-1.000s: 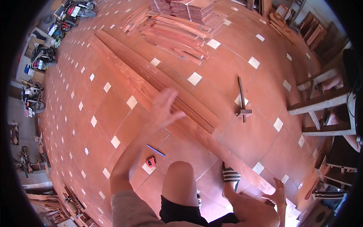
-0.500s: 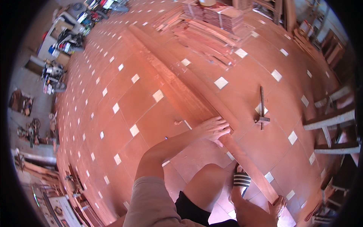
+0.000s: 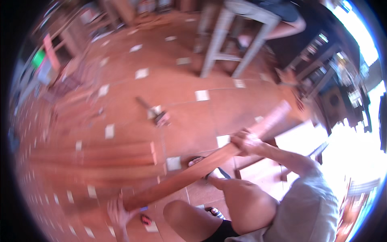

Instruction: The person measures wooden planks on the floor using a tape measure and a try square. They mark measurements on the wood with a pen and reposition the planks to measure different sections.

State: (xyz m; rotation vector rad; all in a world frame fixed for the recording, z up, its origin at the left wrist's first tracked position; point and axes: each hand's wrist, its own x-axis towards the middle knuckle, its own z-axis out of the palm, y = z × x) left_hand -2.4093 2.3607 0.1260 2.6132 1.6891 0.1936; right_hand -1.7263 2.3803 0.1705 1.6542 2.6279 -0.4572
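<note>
A long reddish-brown wooden plank (image 3: 189, 169) slants across my knees' far side, from lower left up to the right. My right hand (image 3: 245, 141) is closed round its upper part, and the plank's blurred end sticks out past the fist. At its lower left end, my left hand (image 3: 117, 210) has its fingers stretched and thumb apart, beside or touching the wood; blur hides the exact contact. More long boards (image 3: 92, 159) lie on the tiled floor to the left. Farther off lies a wooden tool with a block on a bar (image 3: 162, 118).
A grey wooden trestle or stool (image 3: 238, 36) stands at the far side, with another person's arm or leg (image 3: 288, 30) behind it. A low pale-topped piece (image 3: 262, 171) is beside my right leg. A small red object (image 3: 146, 220) lies near my left hand.
My view has swung to the right, bringing the trestle and bright right side in. The plank now slants up to the right, raised at my right hand's end. My left hand's fingers are more spread.
</note>
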